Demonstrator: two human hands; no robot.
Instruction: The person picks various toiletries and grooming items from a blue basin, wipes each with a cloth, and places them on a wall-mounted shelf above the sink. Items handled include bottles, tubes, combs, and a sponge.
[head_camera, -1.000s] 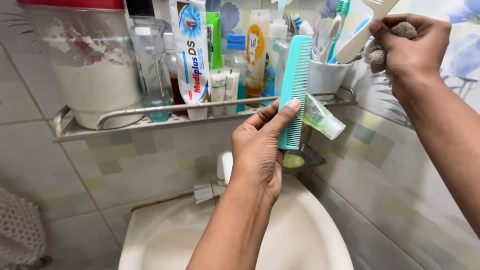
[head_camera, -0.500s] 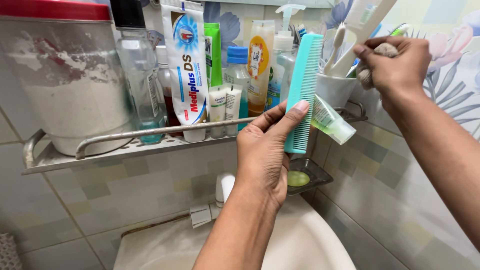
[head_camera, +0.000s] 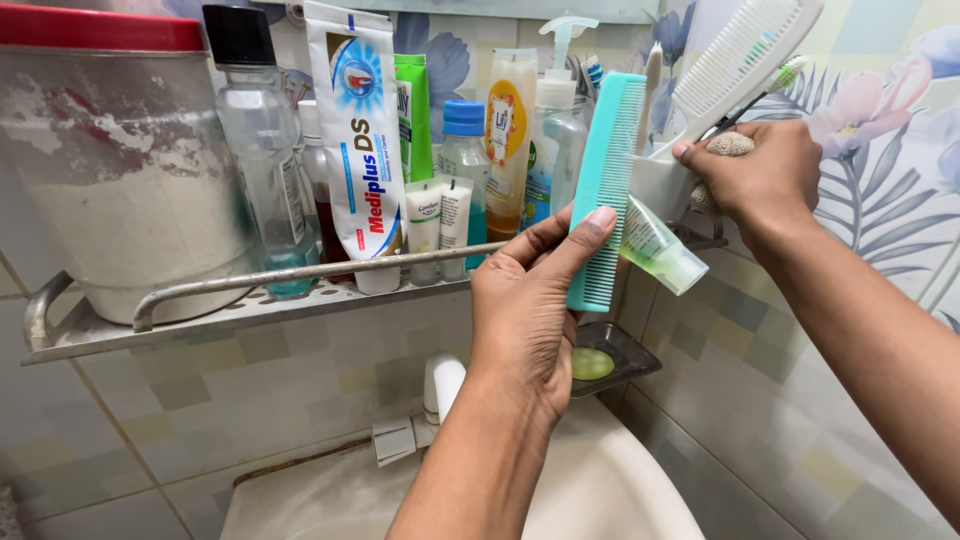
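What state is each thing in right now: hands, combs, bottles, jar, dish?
Left hand: closed on teal comb and small tube.
Teal comb: held upright.
Small tube: held tilted, cap end down to the right.
Right hand: closed on a beige cloth, against the cup.
White comb: standing in the cup, leaning right.
Black-capped bottle: capped, upright.
Red-lidded jar: lid on.
Soap dish: holds green soap.
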